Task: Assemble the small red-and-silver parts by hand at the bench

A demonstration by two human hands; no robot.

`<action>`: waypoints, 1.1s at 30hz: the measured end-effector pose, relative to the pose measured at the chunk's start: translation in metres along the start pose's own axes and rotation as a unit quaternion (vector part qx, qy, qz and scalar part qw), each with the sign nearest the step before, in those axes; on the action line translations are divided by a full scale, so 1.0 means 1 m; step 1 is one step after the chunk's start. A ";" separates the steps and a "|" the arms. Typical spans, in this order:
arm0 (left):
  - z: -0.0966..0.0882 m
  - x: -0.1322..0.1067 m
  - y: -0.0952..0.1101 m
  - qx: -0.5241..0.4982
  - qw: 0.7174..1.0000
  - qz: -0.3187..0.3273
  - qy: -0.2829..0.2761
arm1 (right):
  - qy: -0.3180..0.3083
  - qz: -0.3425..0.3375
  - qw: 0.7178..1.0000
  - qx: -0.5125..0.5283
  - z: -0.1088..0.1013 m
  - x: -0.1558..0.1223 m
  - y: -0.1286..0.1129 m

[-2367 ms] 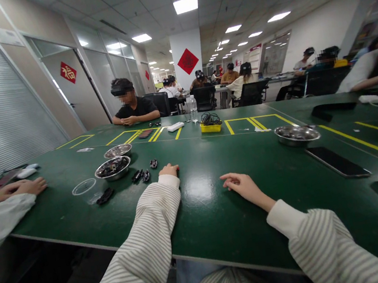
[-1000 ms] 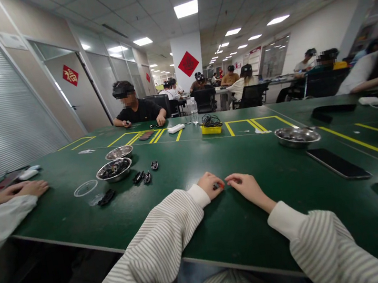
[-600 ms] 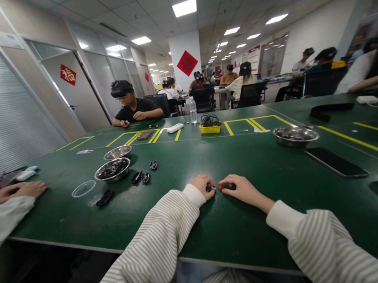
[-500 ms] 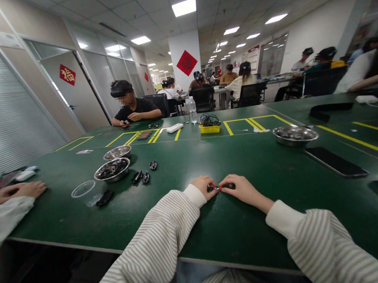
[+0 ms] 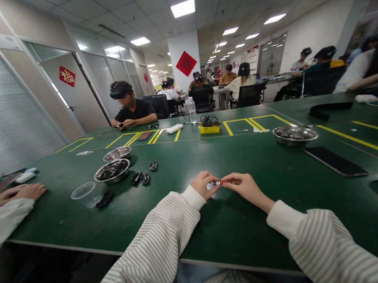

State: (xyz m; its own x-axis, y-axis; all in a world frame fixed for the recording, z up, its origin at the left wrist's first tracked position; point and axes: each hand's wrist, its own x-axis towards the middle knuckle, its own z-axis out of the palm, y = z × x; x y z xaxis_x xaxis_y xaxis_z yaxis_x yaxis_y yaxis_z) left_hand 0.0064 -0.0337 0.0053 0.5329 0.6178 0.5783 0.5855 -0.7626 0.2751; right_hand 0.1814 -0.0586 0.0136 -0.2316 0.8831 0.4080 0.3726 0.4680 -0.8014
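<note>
My left hand (image 5: 203,186) and my right hand (image 5: 243,186) meet just above the green table in front of me. Between their fingertips is a small part (image 5: 218,183) with a silvery middle and an orange-red end. The fingers of my left hand are closed on its silvery side. Thumb and forefinger of my right hand pinch the orange-red end. Fingers cover much of the part, and it is too small to name. Several glossy black pieces (image 5: 145,178) lie on the table beyond my left hand.
Metal bowls stand at left, one full of black parts (image 5: 112,170), another behind it (image 5: 117,153); a third (image 5: 295,135) is at right. Nearby are a clear plastic cup (image 5: 87,195), a phone (image 5: 336,161) and a yellow box of cables (image 5: 210,128). Another person's hands (image 5: 20,193) rest at left.
Both my hands have risen slightly, and the small part shows a little more between them. The person across the table has brought their hands together.
</note>
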 end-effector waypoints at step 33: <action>-0.057 -0.010 -0.086 0.286 0.912 -0.290 -0.046 | -0.033 0.071 0.997 0.006 -0.002 0.003 0.001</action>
State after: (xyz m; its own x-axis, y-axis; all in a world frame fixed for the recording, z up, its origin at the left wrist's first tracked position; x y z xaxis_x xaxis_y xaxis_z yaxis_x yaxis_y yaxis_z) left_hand -0.0837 0.0151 0.0197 0.0665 0.9191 0.3885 0.9942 -0.0939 0.0519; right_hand 0.1828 -0.0556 0.0145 -0.2363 0.9359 0.2612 0.3954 0.3382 -0.8540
